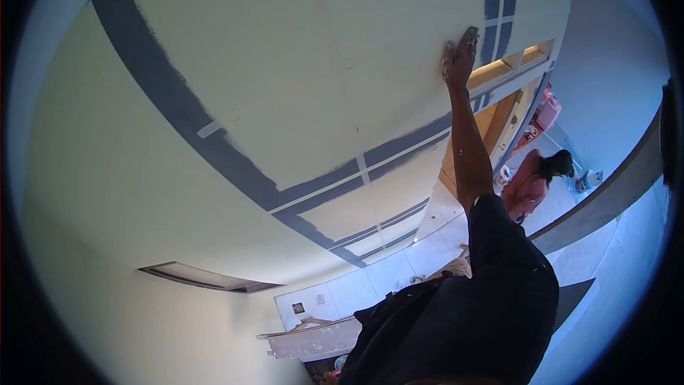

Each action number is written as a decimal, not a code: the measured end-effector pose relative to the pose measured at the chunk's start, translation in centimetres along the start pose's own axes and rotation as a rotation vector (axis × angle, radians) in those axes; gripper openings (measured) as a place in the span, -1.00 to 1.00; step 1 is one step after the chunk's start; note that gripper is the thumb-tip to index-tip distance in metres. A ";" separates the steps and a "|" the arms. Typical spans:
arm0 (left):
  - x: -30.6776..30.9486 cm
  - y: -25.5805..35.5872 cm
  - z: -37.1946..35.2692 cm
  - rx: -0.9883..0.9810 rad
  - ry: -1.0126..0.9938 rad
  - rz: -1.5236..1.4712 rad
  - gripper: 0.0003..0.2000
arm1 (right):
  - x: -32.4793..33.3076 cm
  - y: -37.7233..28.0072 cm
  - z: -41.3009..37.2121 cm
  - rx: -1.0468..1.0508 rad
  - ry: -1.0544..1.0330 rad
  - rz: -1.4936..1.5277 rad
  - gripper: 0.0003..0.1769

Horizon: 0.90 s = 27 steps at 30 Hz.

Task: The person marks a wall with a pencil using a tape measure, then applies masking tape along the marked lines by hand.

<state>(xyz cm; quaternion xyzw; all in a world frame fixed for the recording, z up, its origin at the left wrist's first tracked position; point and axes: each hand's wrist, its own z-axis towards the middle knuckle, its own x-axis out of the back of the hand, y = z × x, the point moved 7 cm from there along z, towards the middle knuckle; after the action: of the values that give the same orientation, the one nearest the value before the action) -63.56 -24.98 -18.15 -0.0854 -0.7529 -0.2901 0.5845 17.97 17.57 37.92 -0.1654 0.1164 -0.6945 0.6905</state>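
My right hand (pixel 459 60) reaches up to the pale wall (pixel 313 100) at the upper right. It looks laid flat on the wall, thumb apart from the fingers, near where a dark grey painted band begins. Light smears, like paint or filler, mark its fingers. The arm runs down to a black sleeve. Nothing shows in this hand. Dark grey bands (pixel 242 171) with rough inner edges frame pale panels, and thin light strips run along and across them. My left hand is not in view.
A person (pixel 529 185) in a reddish top bends low at the right, near a bucket (pixel 590 180) and pink items (pixel 547 113). A long curved-looking board (pixel 605 207) crosses the right side. Below are a plank (pixel 313 342), pale floor tiles (pixel 370 289) and a wall recess (pixel 210 278).
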 end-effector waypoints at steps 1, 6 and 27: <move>-0.1 -0.2 0.5 0.010 0.009 -0.015 -0.71 | -0.3 -1.0 -0.6 -0.006 0.028 -0.027 -0.15; -1.0 6.7 10.0 -0.185 0.177 -0.359 -0.72 | -3.9 -19.6 -7.4 0.258 -0.036 0.163 0.05; -8.6 43.4 -5.1 -0.607 -0.406 -0.482 -0.76 | -6.5 -40.8 -14.6 0.526 -0.529 0.579 -0.11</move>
<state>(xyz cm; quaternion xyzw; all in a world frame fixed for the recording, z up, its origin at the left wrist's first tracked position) -36.40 9.55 -10.77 -0.1302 -0.7316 -0.6038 0.2887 -25.31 23.90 39.96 -0.1168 -0.2023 -0.4133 0.8801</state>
